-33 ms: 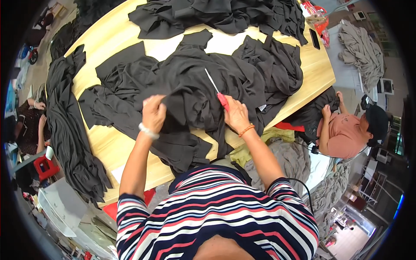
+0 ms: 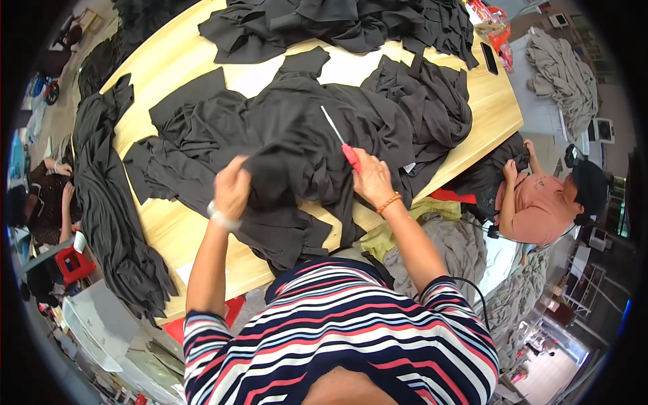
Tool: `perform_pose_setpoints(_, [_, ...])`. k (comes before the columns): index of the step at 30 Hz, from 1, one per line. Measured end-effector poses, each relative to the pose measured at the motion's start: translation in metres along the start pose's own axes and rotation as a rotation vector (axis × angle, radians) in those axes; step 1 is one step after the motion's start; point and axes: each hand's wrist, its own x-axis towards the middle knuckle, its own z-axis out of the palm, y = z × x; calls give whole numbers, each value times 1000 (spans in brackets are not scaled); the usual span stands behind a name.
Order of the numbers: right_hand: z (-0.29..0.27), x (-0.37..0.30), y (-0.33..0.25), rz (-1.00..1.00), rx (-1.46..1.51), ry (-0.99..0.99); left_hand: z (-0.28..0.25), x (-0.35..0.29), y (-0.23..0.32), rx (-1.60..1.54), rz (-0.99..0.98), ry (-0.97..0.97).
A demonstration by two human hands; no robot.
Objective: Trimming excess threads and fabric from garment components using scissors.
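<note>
A dark grey-black garment (image 2: 304, 135) lies crumpled across the wooden table in front of me. My left hand (image 2: 233, 187), slightly blurred, is closed on a fold of it, and the cloth beside the fingers is lifted and smeared by motion. My right hand (image 2: 372, 177) is wrapped round a red-handled tool with a long thin metal shaft (image 2: 335, 127); its exact kind is unclear. The shaft points away from me and to the left, over the garment. A small white label (image 2: 409, 167) shows on the cloth right of that hand.
More dark garments lie along the table's far side (image 2: 351, 23) and left edge (image 2: 111, 189). A phone (image 2: 489, 59) rests at the far right of the wooden table (image 2: 499, 108). At right a co-worker (image 2: 533, 202) handles dark cloth. Grey cloth (image 2: 439, 250) is heaped beside me.
My left hand has moved slightly toward me and to the left, pulling the fold of garment with it. My right hand and the tool have shifted a little to the right.
</note>
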Motion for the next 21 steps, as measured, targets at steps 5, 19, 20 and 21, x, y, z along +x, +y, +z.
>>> perform_pose_setpoints(5, [-88, 11, -10, -106, 143, 145, -121, -114, 74, -1129, -153, 151])
perform_pose_setpoints(19, [-68, 91, -98, -426, 36, 51, -75, -66, -54, 109, 11, 505])
perform_pose_setpoints(20, [-70, 82, -95, -397, 28, -16, -52, -68, -45, 201, 68, 401])
perform_pose_setpoints(21, [-69, 74, -92, -369, 20, -83, -36, -67, -30, 233, 3, 301])
